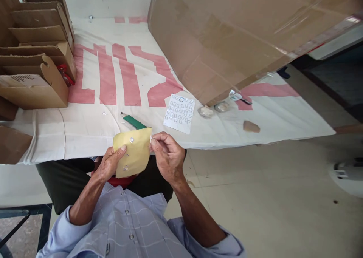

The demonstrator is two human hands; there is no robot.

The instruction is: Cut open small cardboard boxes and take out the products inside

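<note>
A piece of yellow paper (138, 156) with a few small shiny bits on its face is held upright over my lap. My left hand (109, 162) grips its left edge, thumb in front and fingers behind. At the upper right corner, the fingertips of my right hand (169, 156) pinch a small white bit too tiny to name. Just beyond the paper lies a green box cutter (134, 122) with its blade end pointing left. To the right of it, a white sheet (179, 113) carries rows of small outlined shapes.
Several open cardboard boxes (42, 95) stand at the left. A large taped carton (215, 42) fills the back right. Near its lower edge are small clear-wrapped lumps (222, 106), a dark pen-like item (240, 97) and a brown piece (251, 126). White cloth with red lettering covers the table (85, 133).
</note>
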